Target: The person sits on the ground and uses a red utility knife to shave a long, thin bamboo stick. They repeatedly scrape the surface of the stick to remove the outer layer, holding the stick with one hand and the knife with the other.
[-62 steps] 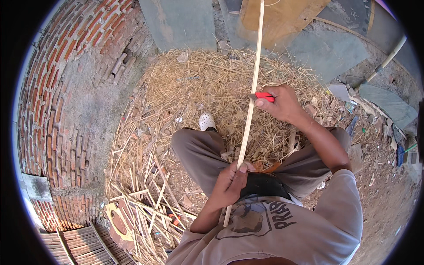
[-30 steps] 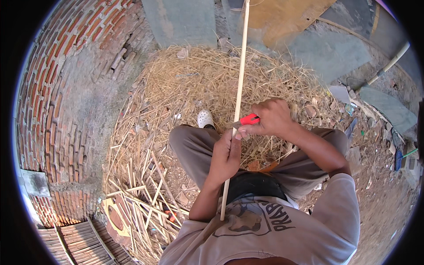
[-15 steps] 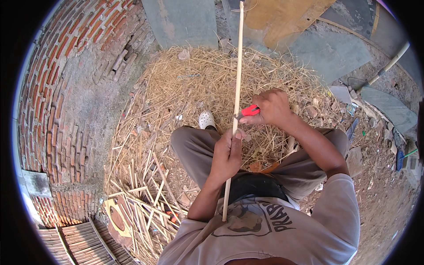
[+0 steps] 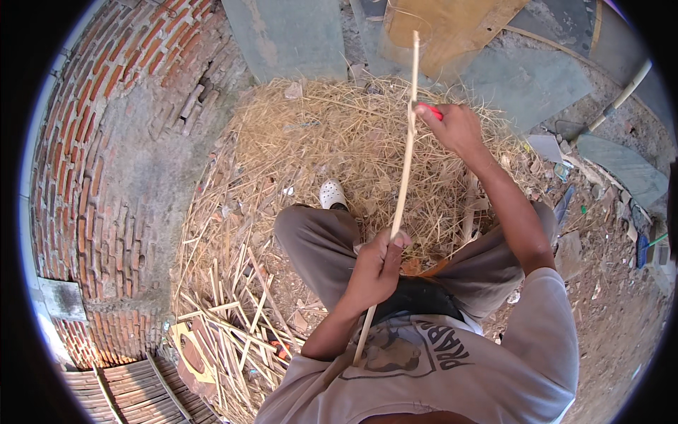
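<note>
A long pale strip of bamboo or wood [image 4: 405,184] runs from my shirt up past the straw, bowing slightly. My left hand [image 4: 376,270] is closed around its lower part, thumb on top, in front of my lap. Farther up, my right hand [image 4: 459,128] grips a red-handled knife [image 4: 431,110], with the thumb reaching toward the strip. The knife meets the strip at a rough spot below its far tip; the blade itself is mostly hidden. A thin curl hangs near that tip.
Straw-like shavings [image 4: 304,134] cover the ground ahead. A pile of cut strips [image 4: 233,318] lies at my left, near a brick wall [image 4: 92,177]. Flat grey sheets [image 4: 289,42] and a brown sheet [image 4: 452,32] lie at the far side. A pole [image 4: 621,97] leans at far right.
My right hand has slid the knife away from me along the strip, toward its far end. The strip's far end has dipped nearer and shifted right; my left hand has moved slightly right.
</note>
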`<action>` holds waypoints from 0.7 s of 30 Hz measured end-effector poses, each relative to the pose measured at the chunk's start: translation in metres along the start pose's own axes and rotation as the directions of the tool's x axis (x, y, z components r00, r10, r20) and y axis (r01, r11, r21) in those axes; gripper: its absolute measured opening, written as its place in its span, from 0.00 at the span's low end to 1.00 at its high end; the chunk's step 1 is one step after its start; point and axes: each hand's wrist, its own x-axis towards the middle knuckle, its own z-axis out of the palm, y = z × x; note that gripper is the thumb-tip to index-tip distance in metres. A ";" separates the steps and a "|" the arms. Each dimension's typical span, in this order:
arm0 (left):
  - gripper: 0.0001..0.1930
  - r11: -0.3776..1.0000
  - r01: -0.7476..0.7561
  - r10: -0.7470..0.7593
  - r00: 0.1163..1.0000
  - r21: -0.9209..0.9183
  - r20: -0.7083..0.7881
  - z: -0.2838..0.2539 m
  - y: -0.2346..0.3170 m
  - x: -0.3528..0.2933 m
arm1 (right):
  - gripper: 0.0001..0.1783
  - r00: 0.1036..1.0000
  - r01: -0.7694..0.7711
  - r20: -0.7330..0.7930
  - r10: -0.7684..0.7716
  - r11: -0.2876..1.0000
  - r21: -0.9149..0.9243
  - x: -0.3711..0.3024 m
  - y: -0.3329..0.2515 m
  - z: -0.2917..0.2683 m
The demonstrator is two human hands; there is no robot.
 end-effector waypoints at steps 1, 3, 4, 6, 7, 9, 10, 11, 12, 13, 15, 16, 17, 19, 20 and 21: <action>0.11 1.000 -0.022 0.022 0.997 0.008 0.074 0.009 0.006 -0.018 | 0.48 0.988 -0.146 -0.050 0.147 0.989 0.036 0.028 0.031 -0.012; 0.12 1.000 -0.011 0.013 0.991 -0.018 0.133 0.012 0.006 -0.028 | 0.48 0.954 -0.281 -0.104 0.282 0.959 0.028 0.051 0.081 -0.035; 0.12 0.999 0.018 -0.013 0.995 -0.047 0.102 0.009 0.001 -0.027 | 0.48 0.960 -0.259 -0.111 0.255 0.966 -0.018 0.054 0.080 -0.045; 0.12 0.992 0.065 -0.058 0.996 -0.107 0.062 0.005 -0.003 -0.027 | 0.48 0.981 -0.179 -0.079 0.177 0.984 -0.014 0.040 0.058 -0.035; 0.12 0.987 0.076 -0.069 0.996 -0.142 0.054 0.001 -0.002 -0.024 | 0.48 0.989 -0.134 -0.065 0.132 0.991 -0.024 0.028 0.040 -0.034; 0.11 0.991 0.053 -0.049 0.998 -0.125 0.037 -0.003 -0.003 -0.017 | 0.46 0.998 0.059 0.000 -0.059 0.998 0.006 -0.016 0.001 -0.029; 0.11 0.990 0.027 -0.027 1.000 -0.135 0.006 -0.002 -0.005 -0.014 | 0.45 0.978 0.206 0.033 -0.206 0.978 -0.010 -0.036 -0.015 -0.027; 0.11 0.990 -0.003 -0.001 1.000 -0.143 -0.021 0.000 -0.008 -0.010 | 0.43 0.937 0.346 0.063 -0.344 0.938 -0.026 -0.053 -0.028 -0.027; 0.12 0.988 -0.028 0.021 0.999 -0.151 -0.048 0.001 -0.010 -0.006 | 0.39 0.904 0.424 0.058 -0.424 0.905 0.013 -0.067 -0.041 -0.026; 0.14 0.996 0.003 -0.005 1.000 -0.086 -0.019 -0.005 -0.004 -0.005 | 0.36 0.867 0.494 0.048 -0.496 0.868 0.053 -0.078 -0.048 -0.026; 0.16 0.995 -0.101 0.100 0.991 -0.008 -0.085 -0.003 -0.002 0.000 | 0.36 0.842 0.535 0.066 -0.536 0.844 0.029 -0.090 -0.049 -0.027; 0.17 0.988 -0.152 0.155 0.981 0.033 -0.117 -0.003 -0.001 0.002 | 0.36 0.827 0.557 0.076 -0.557 0.830 0.019 -0.091 -0.049 -0.028; 0.18 0.992 -0.122 0.123 0.987 0.021 -0.107 -0.004 0.001 0.003 | 0.37 0.837 0.546 0.035 -0.546 0.837 0.032 -0.089 -0.046 -0.025; 0.21 0.999 -0.053 0.051 0.995 -0.011 -0.081 -0.004 0.003 0.003 | 0.38 0.842 0.540 0.017 -0.539 0.842 -0.017 -0.082 -0.042 -0.025; 0.21 0.997 -0.080 0.080 0.992 0.006 -0.096 -0.002 0.003 0.003 | 0.38 0.844 0.536 0.008 -0.536 0.843 -0.042 -0.080 -0.040 -0.025; 0.21 0.994 -0.108 0.110 0.988 0.026 -0.109 -0.001 0.003 0.004 | 0.38 0.841 0.541 0.000 -0.541 0.841 -0.001 -0.079 -0.038 -0.021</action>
